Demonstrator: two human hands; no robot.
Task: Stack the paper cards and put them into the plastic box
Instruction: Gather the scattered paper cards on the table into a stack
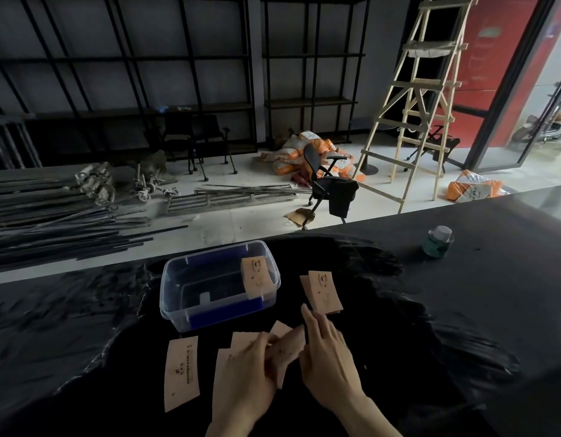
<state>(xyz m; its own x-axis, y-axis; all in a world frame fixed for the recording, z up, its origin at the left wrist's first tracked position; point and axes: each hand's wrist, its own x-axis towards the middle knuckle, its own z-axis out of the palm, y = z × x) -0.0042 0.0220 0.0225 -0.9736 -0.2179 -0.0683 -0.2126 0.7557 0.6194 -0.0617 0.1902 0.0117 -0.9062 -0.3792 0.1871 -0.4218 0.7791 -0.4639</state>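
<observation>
1. the paper cards (285,351) being gathered sit at lower centre of the frame, bunched between both hands; a loose card (181,372) lies to their left, a small pile (323,291) above right, and one card (256,277) leans inside the plastic box (178,298).
2. the left hand (241,373) lies over the bunch with fingers curled on it; the right hand (328,351) has fingers fairly straight, pressing the bunch's right edge. whether either truly pinches a card cannot be told.
3. to do this step well, the person should likely square the edges against the table (462,310) before lifting, then sweep in the left card and the upper-right pile.
4. the box stands just above the hands, open, with bare floor left of the leaning card.
5. open table lies right and left; a small bottle (438,242) stands well apart at upper right, and the table's far edge runs behind the box.
</observation>
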